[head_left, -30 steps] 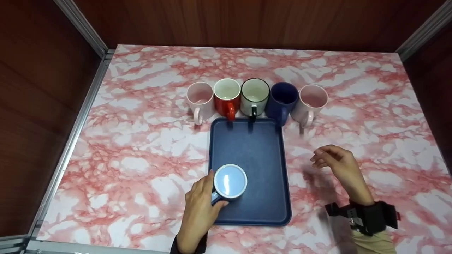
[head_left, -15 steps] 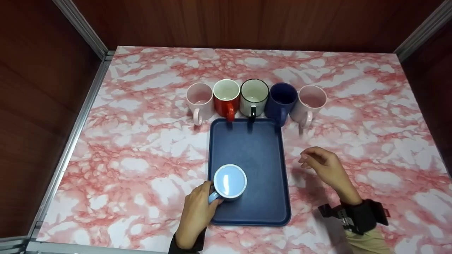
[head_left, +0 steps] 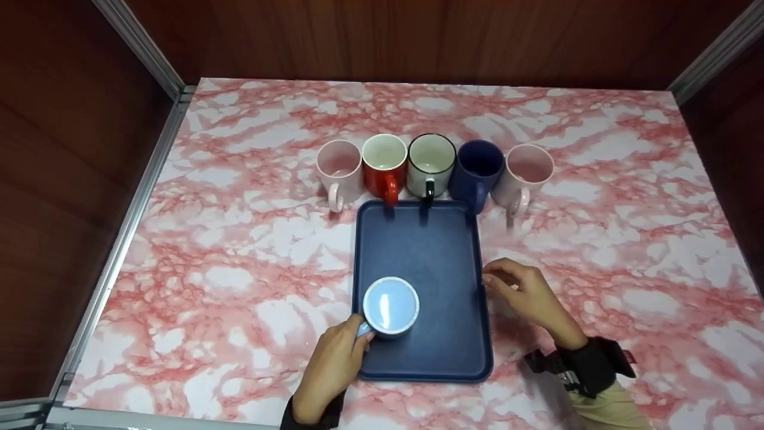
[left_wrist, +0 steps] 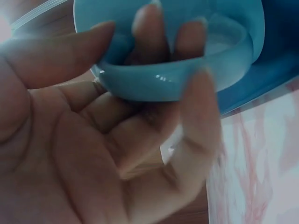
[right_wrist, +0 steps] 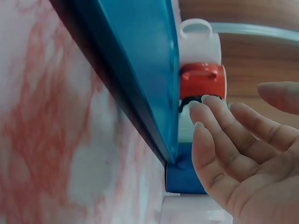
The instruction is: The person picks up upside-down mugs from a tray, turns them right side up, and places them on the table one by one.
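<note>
A light blue mug (head_left: 391, 305) is at the near left of the dark blue tray (head_left: 427, 257), its white-ringed round face up; it looks upside down. My left hand (head_left: 334, 361) grips its handle (left_wrist: 159, 81), with fingers passing through the loop and the thumb against it in the left wrist view. At the tray's right edge is my right hand (head_left: 531, 298), fingers loosely bent, holding nothing; whether the fingertips touch the rim cannot be told. In the right wrist view this hand (right_wrist: 247, 144) shows spread, relaxed fingers beside the tray wall (right_wrist: 135, 79).
Behind the tray stands a row of upright mugs: pink (head_left: 340, 179), red (head_left: 382, 182), white with black handle (head_left: 427, 182), dark blue (head_left: 471, 182) and pink (head_left: 519, 185). Their handles face me. Wooden walls (head_left: 418, 42) enclose the marbled table (head_left: 209, 239).
My right hand has moved left, up to the tray's right edge. My left fingers have closed further round the mug handle. The mug has barely moved.
</note>
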A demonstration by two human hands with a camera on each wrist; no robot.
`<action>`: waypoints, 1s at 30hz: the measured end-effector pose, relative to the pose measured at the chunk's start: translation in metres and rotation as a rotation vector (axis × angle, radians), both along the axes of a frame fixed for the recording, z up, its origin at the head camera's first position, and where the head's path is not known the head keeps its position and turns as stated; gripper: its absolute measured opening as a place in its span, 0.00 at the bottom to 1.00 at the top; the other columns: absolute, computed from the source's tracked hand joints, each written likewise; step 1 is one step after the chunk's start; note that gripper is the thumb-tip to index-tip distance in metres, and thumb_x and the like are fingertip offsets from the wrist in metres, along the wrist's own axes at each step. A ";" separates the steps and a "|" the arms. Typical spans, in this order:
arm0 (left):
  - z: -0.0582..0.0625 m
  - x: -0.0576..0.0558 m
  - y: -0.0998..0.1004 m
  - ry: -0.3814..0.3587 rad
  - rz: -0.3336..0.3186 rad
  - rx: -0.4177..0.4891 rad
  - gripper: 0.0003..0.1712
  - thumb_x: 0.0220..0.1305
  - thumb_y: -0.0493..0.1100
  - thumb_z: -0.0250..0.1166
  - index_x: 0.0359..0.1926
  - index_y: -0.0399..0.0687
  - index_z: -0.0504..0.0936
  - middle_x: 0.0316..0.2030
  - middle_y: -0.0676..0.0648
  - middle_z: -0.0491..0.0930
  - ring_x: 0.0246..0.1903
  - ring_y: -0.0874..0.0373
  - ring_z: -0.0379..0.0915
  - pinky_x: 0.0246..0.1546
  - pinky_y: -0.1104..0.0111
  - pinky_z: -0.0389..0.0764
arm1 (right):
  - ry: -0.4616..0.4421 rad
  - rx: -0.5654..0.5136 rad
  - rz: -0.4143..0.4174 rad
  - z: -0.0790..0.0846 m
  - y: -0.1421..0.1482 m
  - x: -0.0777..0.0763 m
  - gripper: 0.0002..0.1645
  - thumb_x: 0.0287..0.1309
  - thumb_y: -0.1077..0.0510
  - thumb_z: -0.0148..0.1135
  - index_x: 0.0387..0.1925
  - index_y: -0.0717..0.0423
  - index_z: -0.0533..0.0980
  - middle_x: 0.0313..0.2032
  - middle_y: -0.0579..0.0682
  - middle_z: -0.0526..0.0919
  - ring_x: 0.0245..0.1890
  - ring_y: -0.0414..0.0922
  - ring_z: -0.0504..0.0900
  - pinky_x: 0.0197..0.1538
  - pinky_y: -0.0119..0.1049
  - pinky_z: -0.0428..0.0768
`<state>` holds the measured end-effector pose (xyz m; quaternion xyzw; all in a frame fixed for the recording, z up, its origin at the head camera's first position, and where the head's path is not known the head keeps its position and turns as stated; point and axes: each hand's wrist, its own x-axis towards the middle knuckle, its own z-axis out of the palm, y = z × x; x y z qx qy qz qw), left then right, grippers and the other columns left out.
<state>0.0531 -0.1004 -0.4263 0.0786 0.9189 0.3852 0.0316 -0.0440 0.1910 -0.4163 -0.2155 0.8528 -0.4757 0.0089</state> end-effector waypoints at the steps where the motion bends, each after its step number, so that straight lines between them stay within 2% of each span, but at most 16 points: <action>1: -0.001 0.000 0.000 0.005 -0.001 0.016 0.07 0.62 0.37 0.58 0.28 0.44 0.70 0.19 0.55 0.71 0.20 0.61 0.67 0.21 0.69 0.68 | 0.012 0.009 0.017 0.002 -0.002 0.001 0.05 0.52 0.75 0.57 0.32 0.70 0.76 0.26 0.58 0.81 0.23 0.46 0.78 0.29 0.27 0.73; 6: -0.006 -0.001 0.002 0.018 0.009 0.084 0.07 0.63 0.37 0.57 0.27 0.45 0.71 0.18 0.56 0.72 0.19 0.63 0.66 0.22 0.71 0.68 | 0.003 0.042 0.064 0.004 -0.008 0.005 0.05 0.54 0.74 0.56 0.32 0.66 0.76 0.24 0.56 0.79 0.22 0.45 0.77 0.26 0.31 0.74; 14: -0.013 -0.004 0.009 -0.020 0.049 0.151 0.06 0.62 0.36 0.58 0.28 0.44 0.72 0.18 0.55 0.69 0.19 0.65 0.64 0.22 0.72 0.68 | 0.007 0.049 0.088 -0.002 -0.016 0.010 0.04 0.53 0.73 0.57 0.32 0.67 0.76 0.23 0.56 0.80 0.22 0.45 0.78 0.25 0.33 0.74; 20: -0.018 -0.004 0.017 -0.009 0.114 0.215 0.06 0.63 0.38 0.57 0.29 0.42 0.72 0.18 0.54 0.65 0.18 0.64 0.61 0.21 0.72 0.66 | 0.009 0.028 0.121 -0.027 -0.017 0.012 0.03 0.55 0.70 0.58 0.31 0.64 0.77 0.24 0.51 0.79 0.23 0.40 0.75 0.27 0.31 0.72; 23: -0.019 -0.005 0.021 0.003 0.143 0.240 0.07 0.63 0.39 0.58 0.29 0.41 0.74 0.17 0.54 0.65 0.19 0.64 0.61 0.22 0.72 0.66 | -0.036 0.029 0.138 -0.035 -0.019 0.013 0.02 0.56 0.67 0.58 0.32 0.61 0.78 0.25 0.48 0.79 0.24 0.37 0.75 0.27 0.30 0.72; 27: -0.019 -0.006 0.025 0.005 0.179 0.273 0.07 0.63 0.40 0.58 0.30 0.42 0.75 0.18 0.54 0.67 0.20 0.63 0.62 0.24 0.71 0.67 | -0.108 0.009 0.177 -0.034 -0.026 0.019 0.04 0.58 0.65 0.58 0.32 0.62 0.78 0.26 0.50 0.79 0.23 0.37 0.75 0.27 0.30 0.73; 30: -0.020 -0.007 0.028 0.008 0.215 0.302 0.07 0.63 0.40 0.59 0.30 0.42 0.76 0.19 0.53 0.69 0.21 0.62 0.64 0.26 0.70 0.68 | -0.129 -0.017 0.224 -0.020 -0.035 0.025 0.04 0.57 0.69 0.57 0.31 0.64 0.78 0.24 0.54 0.79 0.22 0.40 0.76 0.26 0.31 0.74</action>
